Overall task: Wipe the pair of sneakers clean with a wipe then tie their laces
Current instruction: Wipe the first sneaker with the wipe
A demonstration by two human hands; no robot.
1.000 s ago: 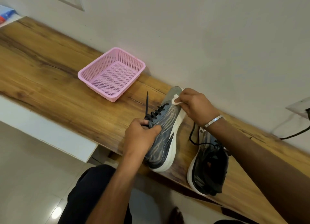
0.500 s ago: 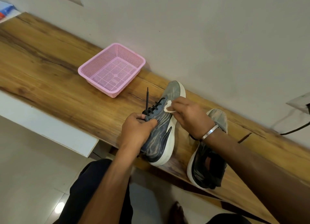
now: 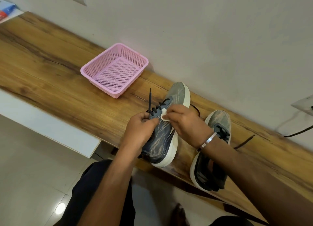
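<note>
The wooden tabletop (image 3: 50, 70) runs along a pale wall, and the pink basket (image 3: 115, 68) on it is the landmark for the rest. Just past the basket's near right corner lies the first sneaker (image 3: 162, 134), grey with a white sole, tipped onto its side, toe toward the wall and heel at the tabletop's front edge. The second sneaker (image 3: 213, 151) sits upright farther from the basket, just beyond the first, partly hidden by the right forearm. The left hand (image 3: 140, 129) grips the first sneaker on the side facing the basket, fingers curled round its collar by the black laces (image 3: 157, 107), one lace end pointing toward the basket. The right hand (image 3: 184, 122), on the sneaker's far side from the basket, pinches a small white wipe (image 3: 164, 114) and presses it on the upper beside the laces
</note>
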